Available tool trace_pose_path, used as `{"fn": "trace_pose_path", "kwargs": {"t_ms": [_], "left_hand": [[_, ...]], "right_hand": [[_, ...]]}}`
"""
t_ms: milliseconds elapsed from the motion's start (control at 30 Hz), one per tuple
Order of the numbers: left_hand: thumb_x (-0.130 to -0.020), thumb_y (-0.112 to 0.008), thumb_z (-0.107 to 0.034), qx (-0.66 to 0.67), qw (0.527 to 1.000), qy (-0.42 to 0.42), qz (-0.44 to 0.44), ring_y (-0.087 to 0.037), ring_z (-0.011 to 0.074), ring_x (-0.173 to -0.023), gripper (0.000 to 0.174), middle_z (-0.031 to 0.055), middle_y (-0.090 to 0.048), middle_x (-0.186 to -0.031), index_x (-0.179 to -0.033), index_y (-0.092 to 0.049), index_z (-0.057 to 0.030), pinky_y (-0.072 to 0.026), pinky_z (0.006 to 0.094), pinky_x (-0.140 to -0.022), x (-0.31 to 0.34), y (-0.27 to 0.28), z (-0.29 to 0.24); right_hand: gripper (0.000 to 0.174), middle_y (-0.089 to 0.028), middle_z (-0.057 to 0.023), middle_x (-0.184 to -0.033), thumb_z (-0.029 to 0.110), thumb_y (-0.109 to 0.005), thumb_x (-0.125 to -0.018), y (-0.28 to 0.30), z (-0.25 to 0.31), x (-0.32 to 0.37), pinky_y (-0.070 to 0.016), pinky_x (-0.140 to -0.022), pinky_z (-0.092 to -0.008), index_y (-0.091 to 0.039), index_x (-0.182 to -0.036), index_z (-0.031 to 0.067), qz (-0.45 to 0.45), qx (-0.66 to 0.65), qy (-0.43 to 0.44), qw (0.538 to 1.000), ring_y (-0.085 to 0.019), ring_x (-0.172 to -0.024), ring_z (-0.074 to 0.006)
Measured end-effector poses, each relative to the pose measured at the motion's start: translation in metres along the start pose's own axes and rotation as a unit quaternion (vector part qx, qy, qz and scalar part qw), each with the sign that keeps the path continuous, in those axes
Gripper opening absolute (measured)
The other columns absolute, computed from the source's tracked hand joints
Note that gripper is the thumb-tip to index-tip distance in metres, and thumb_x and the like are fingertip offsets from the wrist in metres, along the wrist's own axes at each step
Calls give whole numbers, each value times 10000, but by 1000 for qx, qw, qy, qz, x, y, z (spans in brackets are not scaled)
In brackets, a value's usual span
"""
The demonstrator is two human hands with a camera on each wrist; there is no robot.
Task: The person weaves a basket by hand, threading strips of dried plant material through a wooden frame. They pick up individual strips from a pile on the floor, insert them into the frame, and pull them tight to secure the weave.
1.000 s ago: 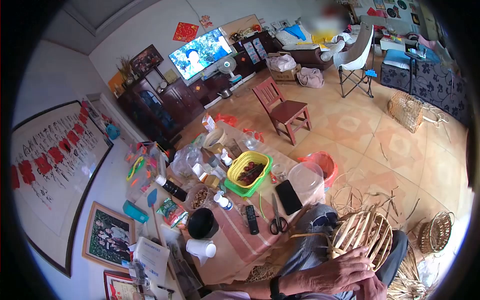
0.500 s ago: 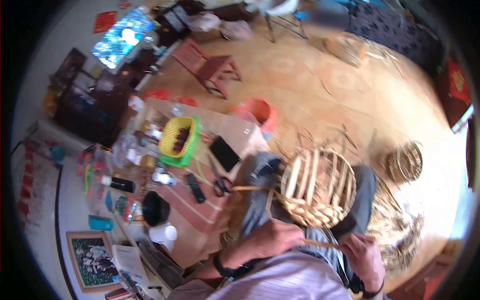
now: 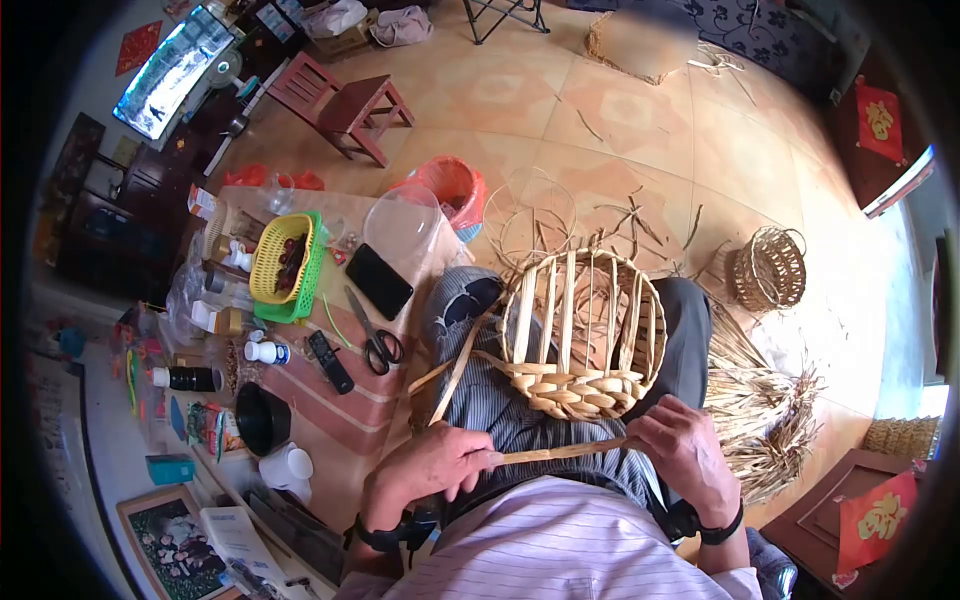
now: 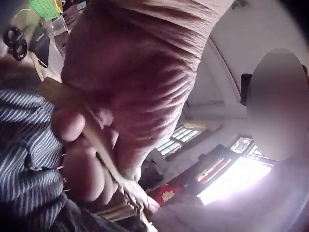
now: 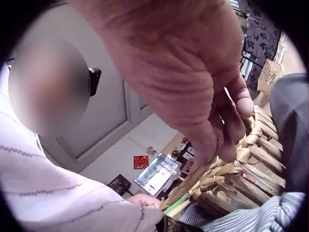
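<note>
A flat, dried plant strip (image 3: 565, 453) stretches nearly level across the person's lap. Its left part is gripped by the left hand (image 3: 432, 465), and in the left wrist view the strip (image 4: 104, 152) runs between thumb and curled fingers. At the other end, the right hand (image 3: 692, 458) pinches it between thumb and fingers. Just beyond the strip, a partly woven round basket (image 3: 575, 392) sits on the lap, with a thick plaited band on its near side and open slats across. Another loose strip (image 3: 462, 370) trails from the basket's left side over the thigh.
Left of the legs stands a table (image 3: 335, 425) with scissors (image 3: 378, 350), a phone (image 3: 380, 280), a remote (image 3: 330, 362) and a yellow basket (image 3: 275, 270). A bundle of dried stalks (image 3: 760, 410) and a small finished basket (image 3: 770, 270) are on the floor at right.
The view has tilted down. The hands, together at the basket's right a second ago, have come apart in front of the body with the strip between them. The basket now lies beyond them.
</note>
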State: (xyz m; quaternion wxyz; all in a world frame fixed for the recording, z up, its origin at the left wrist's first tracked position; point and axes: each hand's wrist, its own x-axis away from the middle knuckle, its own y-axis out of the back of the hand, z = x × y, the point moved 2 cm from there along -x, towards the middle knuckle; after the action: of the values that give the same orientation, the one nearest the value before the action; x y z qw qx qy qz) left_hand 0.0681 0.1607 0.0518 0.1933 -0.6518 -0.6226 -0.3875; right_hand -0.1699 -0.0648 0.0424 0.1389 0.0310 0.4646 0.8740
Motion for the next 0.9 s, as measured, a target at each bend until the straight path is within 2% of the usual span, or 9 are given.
{"fn": "trace_pose_path", "kwargs": {"t_ms": [100,233,333,500,567,633,667,767,900], "left_hand": [[-1107,-541,-256,74,996,53,12,-666,128,-546,304,86,-734,-754,-1017,-687,-6,-503,287,-508,9,6,25],[-1099,-553,-266,20,990,139,-21,-714,167,-650,280,97,-742,-832,-1088,-669,-11,-538,309,-576,10,5,47],[-1064,-612,-255,-228,965,-27,-129,-726,178,-724,261,96,-748,-877,-1110,-657,-2,-546,324,-639,8,3,41],[-1037,-660,-286,-57,874,-200,-440,-709,193,-693,294,107,-707,-808,-1072,-666,5,-540,343,-658,-27,10,-4],[-1055,-641,-337,40,873,-177,-452,-683,179,-624,341,103,-692,-788,-1053,-666,3,-512,313,-581,-43,10,3],[-1076,-616,-416,157,920,-87,-347,-649,143,-561,423,76,-682,-805,-1038,-650,3,-458,252,-459,-76,11,39],[-1089,-568,-493,336,909,-62,-237,-585,104,-486,477,74,-682,-797,-987,-645,-33,-369,214,-374,-85,8,50],[-1080,-568,-525,446,863,-48,-232,-587,97,-495,484,64,-677,-778,-951,-640,-65,-359,223,-371,-95,3,40],[-1033,-704,-368,470,827,-119,-284,-594,102,-504,307,67,-702,-805,-947,-642,-80,-370,209,-397,-108,0,41]], "right_hand": [[169,-594,-36,-771,143,-806,-797,7,-13,-3,-532,-658,-391,-676,-889,84,-37,34,-18,999,-606,-778,-259],[154,-610,-51,-823,68,-758,-751,13,-28,-8,-524,-696,-396,-677,-880,85,-57,104,-39,992,-600,-832,-275],[125,-605,-58,-831,48,-719,-737,15,-33,-13,-522,-713,-409,-675,-849,80,-70,76,-20,994,-598,-847,-277],[83,-593,-60,-815,77,-733,-743,-4,-21,-9,-546,-747,-397,-679,-804,63,13,-4,54,998,-622,-836,-262],[112,-603,-64,-826,102,-765,-775,-10,-11,-10,-557,-763,-400,-698,-857,63,65,-17,54,996,-636,-841,-260],[128,-612,-68,-837,109,-776,-797,-16,1,-16,-557,-762,-406,-706,-895,65,94,-17,66,993,-641,-849,-264],[168,-616,-77,-861,110,-783,-812,-13,11,-23,-552,-755,-418,-700,-951,66,106,-28,68,992,-648,-855,-273],[187,-609,-90,-873,107,-782,-816,-8,25,-46,-546,-765,-421,-678,-964,59,104,-39,52,993,-651,-877,-284],[209,-594,-105,-914,115,-744,-857,-23,29,-85,-537,-769,-432,-631,-1016,37,-19,-21,58,998,-630,-891,-316]]}}
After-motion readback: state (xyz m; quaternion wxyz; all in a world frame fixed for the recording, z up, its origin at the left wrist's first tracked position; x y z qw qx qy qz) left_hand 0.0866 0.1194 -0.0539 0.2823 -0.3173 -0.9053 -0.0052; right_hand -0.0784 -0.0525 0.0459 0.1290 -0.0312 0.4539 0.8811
